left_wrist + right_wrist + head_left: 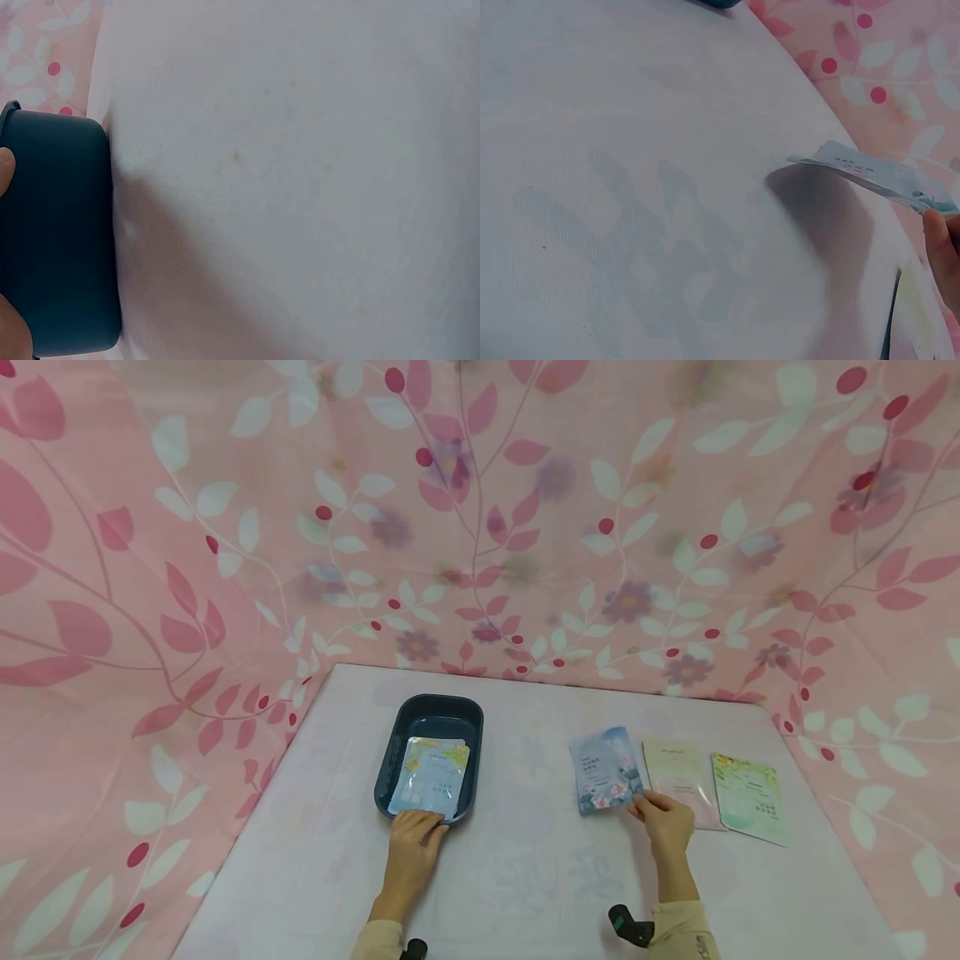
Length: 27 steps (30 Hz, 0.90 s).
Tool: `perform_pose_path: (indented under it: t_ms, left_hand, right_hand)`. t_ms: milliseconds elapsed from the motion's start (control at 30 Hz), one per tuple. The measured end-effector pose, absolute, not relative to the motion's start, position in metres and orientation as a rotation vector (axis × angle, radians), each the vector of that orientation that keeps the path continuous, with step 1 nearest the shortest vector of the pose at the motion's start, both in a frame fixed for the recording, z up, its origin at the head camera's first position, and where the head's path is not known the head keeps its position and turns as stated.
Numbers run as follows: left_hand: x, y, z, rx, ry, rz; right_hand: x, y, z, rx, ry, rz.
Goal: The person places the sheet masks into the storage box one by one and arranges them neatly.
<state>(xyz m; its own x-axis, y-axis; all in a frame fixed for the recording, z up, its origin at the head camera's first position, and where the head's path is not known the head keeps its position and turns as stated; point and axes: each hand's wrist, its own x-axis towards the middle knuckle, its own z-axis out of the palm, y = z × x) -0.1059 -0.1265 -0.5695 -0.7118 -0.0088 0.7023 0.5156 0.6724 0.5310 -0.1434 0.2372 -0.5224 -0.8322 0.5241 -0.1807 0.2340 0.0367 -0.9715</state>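
Observation:
My left hand (412, 843) grips the near rim of a dark blue rectangular tray (435, 725). In the left wrist view, the tray's outer wall (60, 232) shows, with fingertips at its rim. A pale blue sachet (430, 777) with yellow flowers lies inside the tray; whether others lie beneath it I cannot tell. On the right, my right hand (667, 827) pinches the lower right corner of a blue sachet with pink flowers (607, 772). The right wrist view has this sachet (885, 178) held tilted above the table, its shadow below.
Right of the held sachet lie a cream and pink sachet (682, 777), partly behind my right hand, and a green and white sachet (750, 797). A white cloth covers the table (525, 877). Pink floral fabric (480, 527) hangs behind and at both sides.

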Motion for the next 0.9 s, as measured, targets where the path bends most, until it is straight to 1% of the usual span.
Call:
perform_pose_path:
  t_ms: [367,900]
  left_hand:
    - [-0.106,-0.126,-0.569,-0.395,-2.172,-0.969]
    - [-0.105,-0.126,-0.568,-0.384,-2.194,-0.993]
  right_hand:
    - [-0.145,0.23,-0.505,-0.743,-2.073,1.896]
    - [-0.15,0.212,-0.479,-0.646,-1.931,2.046]
